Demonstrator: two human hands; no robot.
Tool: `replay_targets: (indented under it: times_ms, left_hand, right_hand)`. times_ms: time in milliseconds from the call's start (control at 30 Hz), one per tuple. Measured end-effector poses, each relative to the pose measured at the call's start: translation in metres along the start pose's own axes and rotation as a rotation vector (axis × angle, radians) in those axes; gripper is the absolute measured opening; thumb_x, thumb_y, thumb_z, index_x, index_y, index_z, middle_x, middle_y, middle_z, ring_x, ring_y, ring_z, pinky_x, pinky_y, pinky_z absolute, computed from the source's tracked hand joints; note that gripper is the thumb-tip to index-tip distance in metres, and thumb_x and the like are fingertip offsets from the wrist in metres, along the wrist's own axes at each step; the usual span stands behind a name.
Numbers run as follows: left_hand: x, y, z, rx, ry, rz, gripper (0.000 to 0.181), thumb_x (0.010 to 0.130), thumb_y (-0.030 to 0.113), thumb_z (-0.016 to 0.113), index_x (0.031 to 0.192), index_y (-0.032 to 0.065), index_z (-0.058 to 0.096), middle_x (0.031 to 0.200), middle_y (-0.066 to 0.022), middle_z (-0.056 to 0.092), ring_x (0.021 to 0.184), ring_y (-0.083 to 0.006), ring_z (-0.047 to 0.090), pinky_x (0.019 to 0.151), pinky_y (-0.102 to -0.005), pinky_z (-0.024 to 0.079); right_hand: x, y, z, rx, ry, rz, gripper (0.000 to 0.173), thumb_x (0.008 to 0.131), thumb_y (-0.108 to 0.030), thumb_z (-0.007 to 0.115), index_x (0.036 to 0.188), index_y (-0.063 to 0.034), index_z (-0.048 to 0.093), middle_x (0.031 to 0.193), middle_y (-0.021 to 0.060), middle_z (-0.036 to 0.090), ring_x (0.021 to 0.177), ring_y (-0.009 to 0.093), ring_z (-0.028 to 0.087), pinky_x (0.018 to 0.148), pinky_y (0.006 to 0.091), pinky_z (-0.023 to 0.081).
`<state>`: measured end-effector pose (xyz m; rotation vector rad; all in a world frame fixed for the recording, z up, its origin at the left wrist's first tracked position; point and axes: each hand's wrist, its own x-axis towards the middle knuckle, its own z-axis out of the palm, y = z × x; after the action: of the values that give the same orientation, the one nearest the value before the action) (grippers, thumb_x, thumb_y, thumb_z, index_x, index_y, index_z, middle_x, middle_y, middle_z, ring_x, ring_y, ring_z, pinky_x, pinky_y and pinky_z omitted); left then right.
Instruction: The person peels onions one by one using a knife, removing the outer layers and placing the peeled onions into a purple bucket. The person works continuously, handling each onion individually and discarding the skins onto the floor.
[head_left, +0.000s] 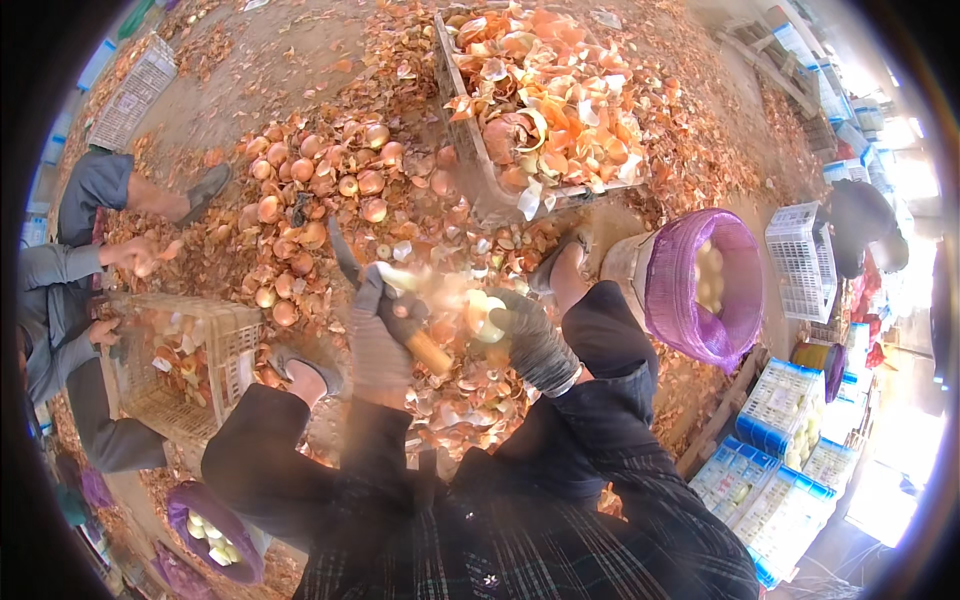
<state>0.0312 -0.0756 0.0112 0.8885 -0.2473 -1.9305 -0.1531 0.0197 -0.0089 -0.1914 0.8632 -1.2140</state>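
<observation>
My left hand (381, 337), in a grey-striped glove, is closed around a knife with a wooden handle (430, 354). Its dark blade (343, 253) points away from me, past the index finger. A pale scrap (397, 277), perhaps onion skin, is at that hand's fingertips. In my gloved right hand (536, 341) is a partly peeled onion (486, 315), pale with some orange skin on it. The space between the hands is blurred. Beneath them, onion skins (465, 405) cover the ground. Unpeeled onions (304, 169) lie in a heap ahead on the left.
A crate (469, 135) heaped with skins stands ahead. To my right is a bucket lined with purple mesh (664, 300), holding peeled onions (707, 277). Blue-and-white crates (780, 409) stand farther right. At left, another person's hand (139, 255) is near a plastic crate (232, 360).
</observation>
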Motion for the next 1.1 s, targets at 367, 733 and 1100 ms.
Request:
replay_targets:
  times_ms: [367,733,1100]
  left_hand:
    - [-0.033,-0.026,0.024,0.751,-0.139,0.032,0.016,0.094,0.017,0.068,0.096,0.0023,0.063,0.073,0.0004,0.06,0.063,-0.0084,0.056,0.06,-0.0215,0.046]
    - [-0.025,0.0,0.042,0.534,0.099,-0.071,0.019,0.093,0.021,0.069,0.098,0.0054,0.059,0.072,0.0019,0.056,0.059,-0.0064,0.052,0.052,-0.0237,0.045]
    - [-0.051,-0.013,-0.023,1.813,-0.112,0.52,0.02,0.095,0.015,0.06,0.11,0.0031,0.065,0.086,-0.0172,0.067,0.073,-0.0333,0.067,0.065,-0.0423,0.053]
  right_hand:
    - [0.004,0.011,-0.008,-0.056,0.026,-0.033,0.052,0.093,-0.033,0.073,0.131,0.0006,0.059,0.11,0.0067,0.067,0.093,0.015,0.064,0.077,0.0275,0.054]
    - [0.002,0.002,-0.011,-0.065,-0.021,0.051,0.043,0.099,-0.028,0.064,0.129,0.0022,0.058,0.109,0.0126,0.07,0.097,0.021,0.07,0.076,0.0341,0.059]
    - [0.009,0.014,-0.007,-0.228,0.077,-0.197,0.045,0.098,-0.021,0.064,0.137,-0.0023,0.053,0.118,0.0084,0.065,0.106,0.021,0.066,0.09,0.0356,0.058]
